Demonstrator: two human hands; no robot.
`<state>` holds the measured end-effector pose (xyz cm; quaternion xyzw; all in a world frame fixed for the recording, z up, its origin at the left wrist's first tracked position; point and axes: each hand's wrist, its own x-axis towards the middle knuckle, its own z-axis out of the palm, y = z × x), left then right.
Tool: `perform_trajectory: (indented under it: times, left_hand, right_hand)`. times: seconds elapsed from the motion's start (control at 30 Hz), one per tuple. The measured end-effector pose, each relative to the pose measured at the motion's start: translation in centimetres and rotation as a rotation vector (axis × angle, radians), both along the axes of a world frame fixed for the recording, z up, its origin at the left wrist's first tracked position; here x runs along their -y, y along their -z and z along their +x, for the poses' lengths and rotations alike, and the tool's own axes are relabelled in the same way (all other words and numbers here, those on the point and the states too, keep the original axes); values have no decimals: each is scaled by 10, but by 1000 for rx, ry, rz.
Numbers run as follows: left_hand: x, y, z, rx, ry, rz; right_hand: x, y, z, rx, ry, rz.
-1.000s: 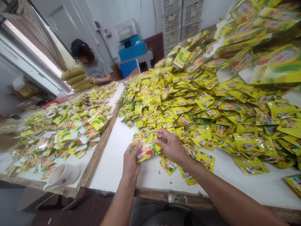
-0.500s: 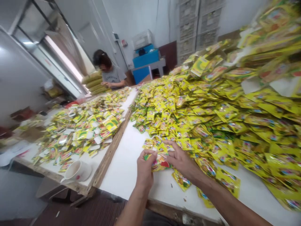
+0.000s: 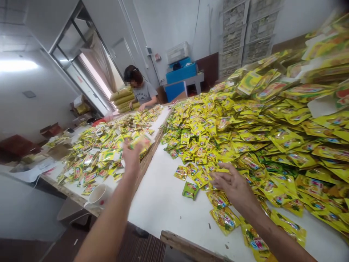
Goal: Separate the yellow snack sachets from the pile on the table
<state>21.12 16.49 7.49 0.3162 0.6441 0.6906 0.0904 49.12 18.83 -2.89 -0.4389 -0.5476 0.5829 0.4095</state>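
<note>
My left hand [image 3: 132, 154] is over the left pile of yellow-green card packs [image 3: 106, 156], blurred by motion. A smeared yellow, green and red packet [image 3: 142, 142] is at its fingertips and looks gripped. My right hand [image 3: 231, 183] hovers at the near edge of the big heap of yellow sachets [image 3: 218, 127], fingers loosely bent and apart, with nothing visible in them. Between the hands a green sachet [image 3: 190, 190] lies on the white table [image 3: 158, 203]. Several yellow sachets [image 3: 225, 220] lie below my right hand.
A wooden edge strip [image 3: 152, 156] divides the two piles. A white cup [image 3: 98, 194] stands at the left table's near edge. Across the table sits a person [image 3: 144, 92] with hands at the left pile. Stacked crates [image 3: 233, 36] stand behind the heap.
My left hand has moved left from the middle to the left pile. My right hand has come away from the packet both hands held. A green sachet now shows on the table; the view has shifted left.
</note>
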Motion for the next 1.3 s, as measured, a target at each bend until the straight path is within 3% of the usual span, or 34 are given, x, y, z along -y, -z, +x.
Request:
perform_trajectory:
  times: [0.07,0.13,0.2,0.27,0.37,0.47,0.67,0.8,0.9,1.0,1.1,1.3]
  left_hand:
    - [-16,-25,-28,-114,-235,121]
    - [-26,-25,-33,-224,-226,93]
    - [-28,1,-18,-293,-32,-121]
    - [-27,40,9,-313,163,-405]
    - [-27,94,46,-336,181,-642]
    - [-30,117,63,-327,180,-754]
    - [-17,118,63,-268,219,-778]
    - [1,119,68,-211,209,-698]
    - [11,113,78,21,371,-482]
    - [17,101,91,321,628,-372]
    - [22,95,102,506,747,-347]
    - [21,105,116,528,705,-233]
  right_hand:
    - [-2,-1,1,52,97,98]
    - [1,0,-1,141,98,240]
    - [9,3,-9,267,2,425]
    - [18,7,-20,425,-173,623]
    - [28,14,-34,648,-426,831]
    - [29,20,-40,786,-540,887]
    - [20,16,-33,765,-452,817]
    - [11,10,-25,512,-217,405]
    - [2,9,-19,213,-178,63]
    - [-2,10,-18,-35,-256,-106]
    - [-1,10,-18,-55,-298,-111]
    - [-1,8,-13,186,-237,113]
